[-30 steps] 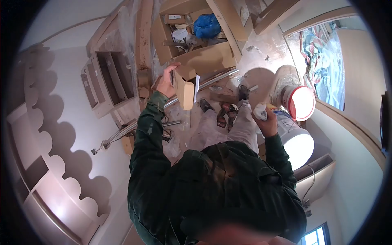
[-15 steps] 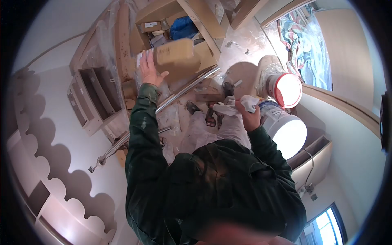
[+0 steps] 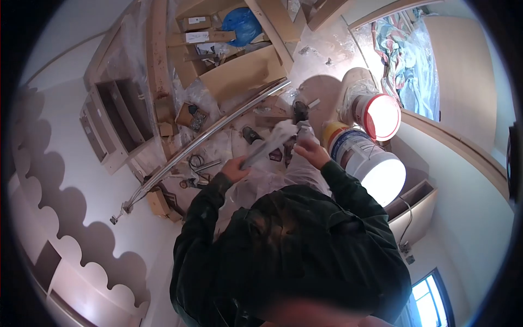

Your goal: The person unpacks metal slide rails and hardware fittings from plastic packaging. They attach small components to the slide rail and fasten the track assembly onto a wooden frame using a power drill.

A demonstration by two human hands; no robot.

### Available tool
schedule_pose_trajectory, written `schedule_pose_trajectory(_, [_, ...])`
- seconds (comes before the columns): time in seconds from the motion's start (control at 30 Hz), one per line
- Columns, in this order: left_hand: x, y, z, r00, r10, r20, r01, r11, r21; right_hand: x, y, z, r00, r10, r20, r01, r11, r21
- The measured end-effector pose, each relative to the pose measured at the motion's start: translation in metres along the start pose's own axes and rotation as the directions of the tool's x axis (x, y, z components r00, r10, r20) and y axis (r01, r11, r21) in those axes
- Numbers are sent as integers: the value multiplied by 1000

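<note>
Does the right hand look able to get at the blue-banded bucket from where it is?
Probably yes: the right hand is just beside the bucket, and nothing seems to stand between them, though blurred pale wrap at its fingers may occupy it.

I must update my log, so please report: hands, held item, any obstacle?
Left hand holding pale crumpled material; right hand near its far end, grip unclear. Metal bars beyond left shoe, possible obstacle.
</note>
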State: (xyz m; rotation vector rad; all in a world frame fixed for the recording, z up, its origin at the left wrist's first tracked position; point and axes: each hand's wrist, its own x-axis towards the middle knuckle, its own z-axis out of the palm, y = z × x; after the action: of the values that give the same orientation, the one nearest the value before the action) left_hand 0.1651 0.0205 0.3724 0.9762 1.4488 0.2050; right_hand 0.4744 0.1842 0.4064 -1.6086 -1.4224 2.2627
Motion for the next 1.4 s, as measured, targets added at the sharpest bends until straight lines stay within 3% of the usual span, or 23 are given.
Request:
schedule_pose_trajectory(0.03, [-14, -16, 0, 1000, -9, -6, 9, 1000, -13, 0, 13, -8, 991, 135, 13, -108, 847, -521])
schedule_pose_trajectory(0.1, [-44, -44, 9, 952, -271, -145, 279, 959, 40, -7, 36, -9, 871, 477, -115, -313, 361, -878])
schedule_pose_trajectory(0.13, [-57, -49, 15, 947, -285, -148, 291, 956, 22, -10, 39, -7, 869, 484, -104, -301, 349, -888])
schedule_pose_trajectory(0.2, [-77, -56, 23, 820, -561, -112, 561, 827, -32, -16, 43, 0, 673, 722, -159, -553, 348, -757])
schedule_pose_trajectory(0.23, [-84, -66, 28, 817, -566, -109, 564, 824, -47, -18, 56, 1, 671, 724, -161, -547, 337, -766])
schedule_pose_trajectory(0.27, [-90, -77, 35, 810, -586, 12, 578, 796, -182, -23, 74, 5, 801, 591, -96, -430, 457, -778])
schedule_pose_trajectory(0.3, [-95, -88, 41, 802, -582, 133, 592, 745, -308, -29, 88, 9, 901, 433, -29, -292, 555, -779])
schedule_pose_trajectory(0.4, [-106, -128, 56, 894, -437, 101, 435, 788, -436, -65, 70, 24, 919, 377, 110, -112, 520, -847])
schedule_pose_trajectory(0.5, [-129, -132, 65, 901, -396, 176, 431, 771, -468, -96, 43, 35, 877, 476, 61, -187, 458, -869])
schedule_pose_trajectory(0.57, [-156, -84, 44, 860, -362, 359, 499, 744, -445, -108, 21, 41, 784, 619, -39, -375, 423, -825])
schedule_pose_trajectory(0.63, [-161, -93, 65, 862, -301, 408, 498, 654, -569, -118, 57, 34, 831, 555, 30, -229, 393, -891])
schedule_pose_trajectory(0.67, [-155, -100, 70, 862, -294, 414, 497, 650, -575, -107, 59, 32, 867, 484, 120, -70, 357, -931])
schedule_pose_trajectory(0.73, [-131, -125, 69, 849, -304, 432, 506, 700, -503, -70, 56, 28, 799, 594, 94, -98, 283, -954])
schedule_pose_trajectory(0.8, [-97, -159, 54, 868, -335, 367, 478, 764, -433, -18, 59, 17, 677, 721, 145, 117, 89, -989])
schedule_pose_trajectory(0.87, [-54, -178, 23, 924, -343, 171, 382, 851, -360, 58, 71, -8, 667, 723, 179, 63, 185, -981])
schedule_pose_trajectory(0.93, [6, -187, -19, 952, -307, 5, 293, 902, -316, 163, 148, -73, 776, 490, 396, 260, 324, -910])
schedule_pose_trajectory(0.97, [38, -195, -38, 955, -295, -36, 276, 926, -259, 217, 157, -98, 874, 175, 453, 320, 495, -808])
schedule_pose_trajectory(1.0, [71, -202, -57, 960, -266, -90, 254, 959, -126, 258, 125, -100, 962, 235, 138, -24, 578, -816])
schedule_pose_trajectory(1.03, [106, -208, -71, 964, -228, -140, 232, 973, 10, 318, 171, -137, 986, 44, 164, 111, 561, -820])
schedule_pose_trajectory(1.13, [215, -229, -96, 954, -102, -282, 187, 938, 293, 416, 202, -178, 989, 139, 53, 26, 187, -982])
schedule_pose_trajectory(1.23, [310, -236, -108, 986, -2, -164, 80, 877, 473, 477, 267, -201, 991, 35, 127, 124, 79, -989])
schedule_pose_trajectory(1.33, [392, -242, -96, 997, 1, 71, -45, 783, 621, 506, 301, -184, 980, -96, 175, 191, 201, -961])
schedule_pose_trajectory(1.4, [436, -243, -88, 983, -12, 181, -117, 718, 686, 523, 329, -177, 963, -185, 196, 228, 167, -959])
